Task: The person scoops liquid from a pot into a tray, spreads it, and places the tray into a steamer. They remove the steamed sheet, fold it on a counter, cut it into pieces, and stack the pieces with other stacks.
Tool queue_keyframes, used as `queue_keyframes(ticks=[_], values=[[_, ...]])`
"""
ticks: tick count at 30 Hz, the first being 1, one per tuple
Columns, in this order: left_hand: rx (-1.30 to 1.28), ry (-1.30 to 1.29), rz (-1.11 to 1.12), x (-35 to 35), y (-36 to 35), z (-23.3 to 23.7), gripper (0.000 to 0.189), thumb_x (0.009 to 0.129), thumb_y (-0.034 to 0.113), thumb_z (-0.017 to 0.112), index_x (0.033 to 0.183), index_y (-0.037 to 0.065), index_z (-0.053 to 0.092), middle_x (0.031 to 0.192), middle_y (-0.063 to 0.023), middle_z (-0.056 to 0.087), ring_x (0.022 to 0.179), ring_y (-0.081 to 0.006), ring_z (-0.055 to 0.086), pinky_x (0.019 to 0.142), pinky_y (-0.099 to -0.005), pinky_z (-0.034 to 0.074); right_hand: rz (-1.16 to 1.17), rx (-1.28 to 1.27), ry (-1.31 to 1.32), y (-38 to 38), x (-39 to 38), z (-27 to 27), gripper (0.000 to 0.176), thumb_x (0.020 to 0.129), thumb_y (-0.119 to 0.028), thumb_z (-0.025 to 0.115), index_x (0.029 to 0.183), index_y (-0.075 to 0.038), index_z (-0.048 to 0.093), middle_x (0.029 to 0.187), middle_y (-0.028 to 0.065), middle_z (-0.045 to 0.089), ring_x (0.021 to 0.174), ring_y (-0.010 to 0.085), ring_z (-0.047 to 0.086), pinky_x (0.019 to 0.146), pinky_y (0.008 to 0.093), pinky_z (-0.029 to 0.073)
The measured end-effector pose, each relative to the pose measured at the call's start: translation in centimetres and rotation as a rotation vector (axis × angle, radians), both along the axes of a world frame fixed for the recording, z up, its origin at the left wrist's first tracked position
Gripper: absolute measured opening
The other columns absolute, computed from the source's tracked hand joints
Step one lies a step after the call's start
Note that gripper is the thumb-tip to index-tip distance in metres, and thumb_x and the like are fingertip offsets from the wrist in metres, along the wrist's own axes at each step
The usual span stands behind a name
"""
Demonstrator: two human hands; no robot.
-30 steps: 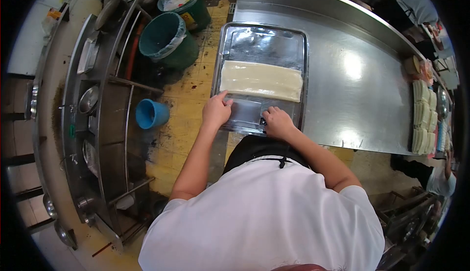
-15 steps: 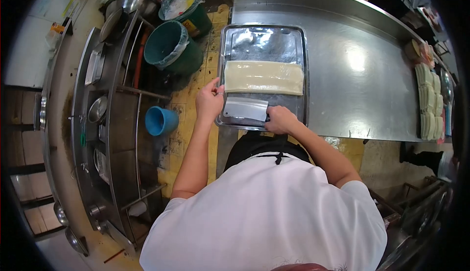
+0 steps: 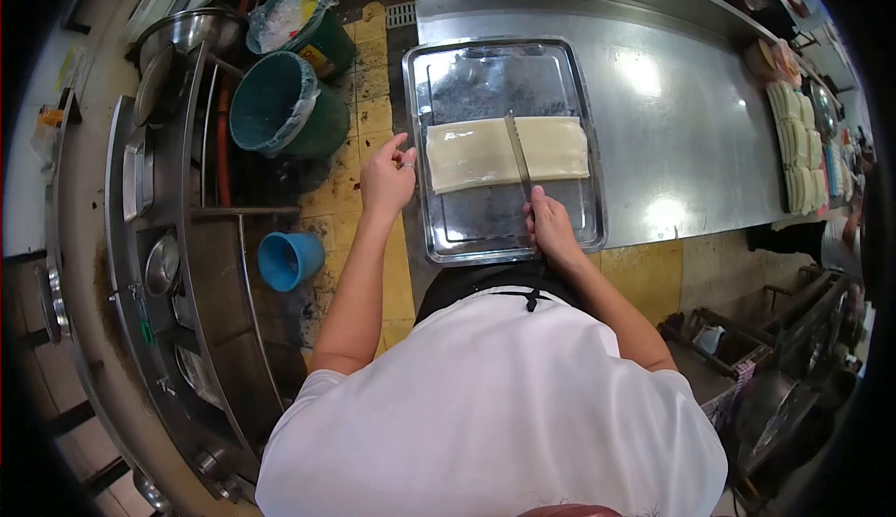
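A pale, glossy slab of dough lies crosswise on a shiny metal tray. My right hand is wrapped around the handle of a cleaver at the tray's near side. The blade is turned up on edge, so I see it as a narrow strip running across the slab a little right of its middle. Beside the tray's left rim is my left hand, holding nothing. Its index finger reaches forward, apart from the other fingers, which bend inward.
The tray sits on a steel counter with a raised back edge. Folded cream-coloured bundles are stacked at its right end. To the left stand green bins, a blue bucket and a steel rack. Another person is at far right.
The cleaver has gone from lying flat in front of the dough to standing on edge across it, carried by my right hand. My left hand has shifted outward from the tray's left rim.
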State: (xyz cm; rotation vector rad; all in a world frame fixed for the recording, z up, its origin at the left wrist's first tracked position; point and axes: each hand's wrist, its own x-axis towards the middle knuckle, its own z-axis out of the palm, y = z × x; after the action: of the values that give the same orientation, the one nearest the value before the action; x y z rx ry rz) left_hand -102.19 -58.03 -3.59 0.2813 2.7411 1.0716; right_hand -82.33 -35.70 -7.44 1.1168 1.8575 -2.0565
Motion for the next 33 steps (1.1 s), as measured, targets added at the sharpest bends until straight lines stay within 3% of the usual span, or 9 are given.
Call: queue_keyframes(ticks=[3,9,24,27,33], values=[[0.002,-0.010,-0.038,-1.4,-0.4,-1.0,0.039,0.092,0.024,0.070,0.129,0.010,0.068,0.086,-0.0122,0.072,0.080,-0.0313,0.067,0.075,-0.0427,0.051,-0.079,-0.095,-0.023,-1.2,-1.1,1.7,0.057,0.106,-0.058,0.041,0.092,-0.005,0.057,0.063,-0.0013,0.047,0.049,0.0095,0.044,0.041,0.0268,0.036],[-0.003,-0.032,-0.066,-3.1,-0.9,-1.6,0.038,0.092,0.024,0.070,0.128,0.011,0.069,0.087,-0.0116,0.072,0.083,-0.0309,0.068,0.077,-0.0426,0.052,-0.120,-0.087,-0.068,-1.7,-2.4,1.2,0.057,0.106,-0.058,0.043,0.095,-0.004,0.056,0.065,-0.0013,0.048,0.049,0.0095,0.045,0.040,0.0271,0.036],[0.008,-0.048,-0.136,-4.8,0.7,-2.9,0.035,0.092,0.022,0.070,0.125,0.010,0.070,0.084,-0.0118,0.072,0.076,-0.0295,0.066,0.073,-0.0419,0.051,-0.124,-0.060,-0.073,-1.8,-2.5,-0.5,0.058,0.105,-0.059,0.043,0.097,-0.003,0.056,0.063,-0.0002,0.047,0.045,0.0103,0.041,0.040,0.0282,0.036],[0.026,-0.052,-0.142,-5.0,1.3,-3.5,0.035,0.092,0.022,0.071,0.124,0.011,0.071,0.083,-0.0117,0.072,0.075,-0.0287,0.066,0.072,-0.0415,0.051,-0.112,-0.053,-0.065,-1.5,-2.3,-1.0,0.063,0.106,-0.056,0.042,0.102,0.004,0.062,0.062,0.0030,0.051,0.046,0.0129,0.048,0.041,0.0309,0.041],[0.025,-0.012,-0.127,-6.1,2.5,-2.2,0.035,0.091,0.022,0.071,0.124,0.011,0.071,0.084,-0.0115,0.072,0.076,-0.0283,0.068,0.072,-0.0403,0.052,-0.106,-0.022,-0.057,-1.6,-2.2,-1.7,0.058,0.105,-0.059,0.043,0.098,-0.003,0.056,0.063,-0.0002,0.047,0.044,0.0098,0.041,0.038,0.0281,0.036]])
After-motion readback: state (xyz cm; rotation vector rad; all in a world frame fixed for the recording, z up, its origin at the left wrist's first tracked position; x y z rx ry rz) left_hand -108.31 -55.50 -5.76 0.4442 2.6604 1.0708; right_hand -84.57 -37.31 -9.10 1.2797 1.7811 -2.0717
